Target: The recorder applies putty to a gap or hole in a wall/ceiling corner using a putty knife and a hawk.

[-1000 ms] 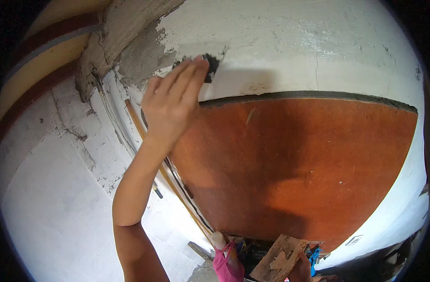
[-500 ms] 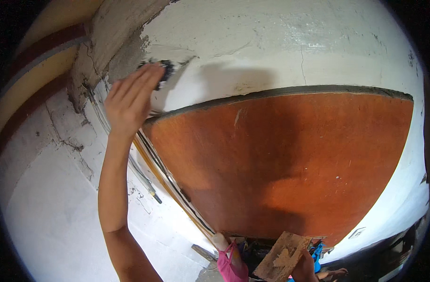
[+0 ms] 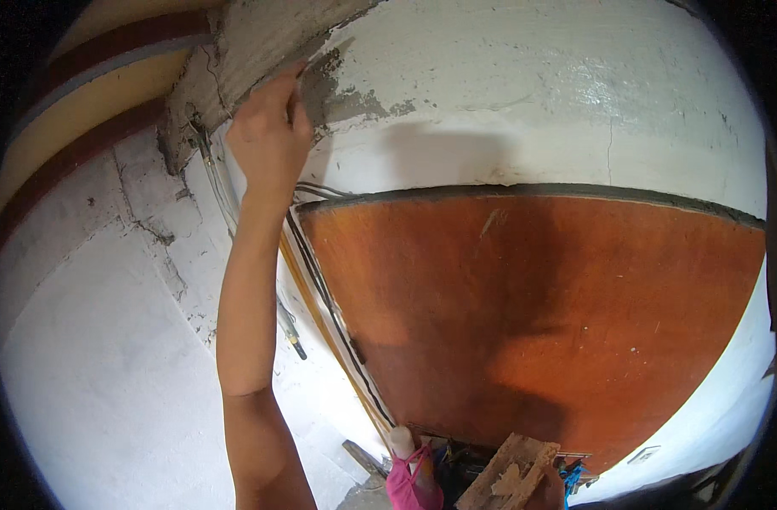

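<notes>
A: Where to find the wooden board [image 3: 505, 474]?

B: At the lower edge, right of the middle, below the orange-brown panel [image 3: 507, 314]. Partly cut off by the edge of the view.

A: Pointing which way?

B: Slanted, long axis from lower left to upper right, upper end toward the foot of the panel. Rough on the upper face, with 1 paler crumbly patch.

A: Held?

B: Right up against the right hand [image 3: 550, 491], mostly hidden behind the board's right edge. Cannot tell how far open, nor how firm any grip.

A: And the left hand [image 3: 269, 132]?

B: Raised high at upper left, back toward the camera, mostly closed, with curled fingers. Cannot tell about anything held inside.

A: Near what?

B: Just beside a rough grey patch [image 3: 354, 106] in the pale upper wall [image 3: 524, 85].

A: Around it?

B: A dark strip [image 3: 524, 189] along the panel's top, a broad shadow on its face, black cables [image 3: 312, 263] down its left side. Farther left, a cracked white wall [image 3: 108, 340]. Low down, a pink bag [image 3: 409, 484] around a pale bottle [image 3: 401, 439].
</notes>
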Demonstrator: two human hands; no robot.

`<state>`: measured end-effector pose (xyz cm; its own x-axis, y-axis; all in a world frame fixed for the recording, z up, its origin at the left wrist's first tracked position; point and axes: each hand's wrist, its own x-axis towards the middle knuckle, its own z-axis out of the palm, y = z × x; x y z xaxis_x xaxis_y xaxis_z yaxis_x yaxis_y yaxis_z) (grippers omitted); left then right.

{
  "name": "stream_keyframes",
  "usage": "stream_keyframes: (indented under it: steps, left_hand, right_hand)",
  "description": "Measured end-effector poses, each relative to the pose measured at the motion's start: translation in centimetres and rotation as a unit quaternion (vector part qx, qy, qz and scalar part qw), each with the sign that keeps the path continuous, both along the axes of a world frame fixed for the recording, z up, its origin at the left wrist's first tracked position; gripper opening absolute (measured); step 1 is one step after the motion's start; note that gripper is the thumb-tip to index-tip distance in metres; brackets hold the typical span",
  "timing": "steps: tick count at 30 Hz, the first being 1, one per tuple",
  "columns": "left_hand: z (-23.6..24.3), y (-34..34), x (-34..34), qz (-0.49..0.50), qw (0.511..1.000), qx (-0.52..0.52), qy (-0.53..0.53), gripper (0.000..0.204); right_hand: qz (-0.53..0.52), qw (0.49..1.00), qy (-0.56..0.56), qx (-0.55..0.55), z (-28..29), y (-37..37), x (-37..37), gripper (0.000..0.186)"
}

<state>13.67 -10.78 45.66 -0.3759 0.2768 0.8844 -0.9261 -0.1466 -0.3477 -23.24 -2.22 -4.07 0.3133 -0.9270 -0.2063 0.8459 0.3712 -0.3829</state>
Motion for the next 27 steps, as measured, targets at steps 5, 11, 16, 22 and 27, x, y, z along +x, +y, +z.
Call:
stream_keyframes:
  steps: [5, 11, 16, 22, 27]
  left_hand:
    - [0.7, -1.0, 0.0, -0.007, 0.999, -0.023, -0.025, 0.037]
    - [-0.2, -2.7, 1.4, 0.042, 0.999, 0.025, -0.012, 0.046]
    - [-4.6, -2.2, 0.5, 0.024, 0.995, 0.073, -0.069, 0.05]
    - [-0.7, -1.7, 1.8, 0.044, 0.998, 0.021, -0.03, 0.049]
    - [-1.5, -3.3, 1.3, 0.061, 0.993, 0.045, -0.09, 0.049]
  right_hand:
    - [0.019, 0.999, -0.037, 0.014, -1.4, 0.2, -0.3, 0.039]
    - [0.1, 0.868, -0.474, 0.107, -2.7, 0.2, -0.2, 0.04]
    - [0.119, 0.855, -0.498, 0.084, -2.9, -0.1, 0.1, 0.04]
    - [0.027, 1.0, -0.006, 0.015, 0.9, 0.2, 0.2, 0.037]
    - [0.055, 0.969, -0.226, 0.078, 0.6, 0.5, 1.5, 0.036]
